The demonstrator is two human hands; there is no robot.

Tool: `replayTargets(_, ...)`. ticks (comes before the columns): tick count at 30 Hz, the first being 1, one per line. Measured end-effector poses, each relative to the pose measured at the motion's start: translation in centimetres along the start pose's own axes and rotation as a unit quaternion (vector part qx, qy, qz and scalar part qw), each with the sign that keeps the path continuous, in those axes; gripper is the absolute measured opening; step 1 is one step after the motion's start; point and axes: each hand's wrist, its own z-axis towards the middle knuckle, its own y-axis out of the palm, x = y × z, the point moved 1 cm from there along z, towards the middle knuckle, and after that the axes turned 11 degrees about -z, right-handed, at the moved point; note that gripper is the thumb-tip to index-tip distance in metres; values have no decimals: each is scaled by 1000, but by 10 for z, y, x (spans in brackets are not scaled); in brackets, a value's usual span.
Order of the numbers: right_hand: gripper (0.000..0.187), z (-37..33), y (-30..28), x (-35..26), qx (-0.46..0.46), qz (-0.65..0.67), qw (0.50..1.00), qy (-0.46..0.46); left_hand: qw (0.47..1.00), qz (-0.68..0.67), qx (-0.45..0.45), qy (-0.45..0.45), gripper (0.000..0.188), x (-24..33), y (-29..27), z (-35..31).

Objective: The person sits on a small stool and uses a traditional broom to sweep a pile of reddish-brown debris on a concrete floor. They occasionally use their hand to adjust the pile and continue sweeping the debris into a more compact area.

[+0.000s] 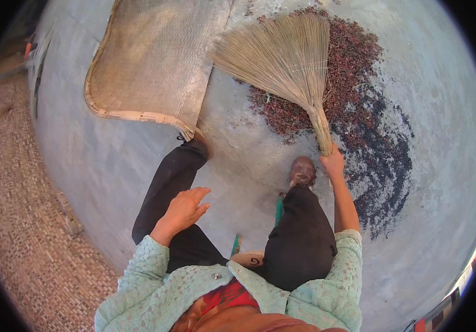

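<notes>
My right hand [332,164] is closed round the bound handle of a straw broom [287,58]. The broom's wide fan of bristles points away from me and to the left, partly over a heap of dark red dried berries or husks [354,61]. Its left bristle tips reach the edge of a large woven winnowing tray [149,61]. Above my left thigh my left hand [185,209] is held in the air, fingers stretched out, with nothing in it.
Blackish grains [382,166] lie scattered on the grey concrete floor [437,83], right of my brown shoe [302,171]. I sit on a low stool [249,259] with green legs, knees apart. Brick-patterned paving [33,210] runs along the left.
</notes>
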Motion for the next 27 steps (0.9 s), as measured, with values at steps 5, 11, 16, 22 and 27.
replayTargets(5,41,0,-24,-22,23,59,998,-30,1000,9,4,10,39,-1,1,-2)
replayTargets(11,45,36,-23,-41,-13,3,1000,23,1000,-3,11,15,39,0,-1,1)
replayTargets(16,41,24,-33,-39,-25,87,996,5,1000,1,3,2,39,-6,5,-3)
replayTargets(22,44,7,-16,-12,57,79,994,47,1000,-4,1,3,38,5,-2,3)
replayTargets(27,45,7,-17,-5,-6,107,993,47,1000,-1,4,-2,38,-3,1,-3)
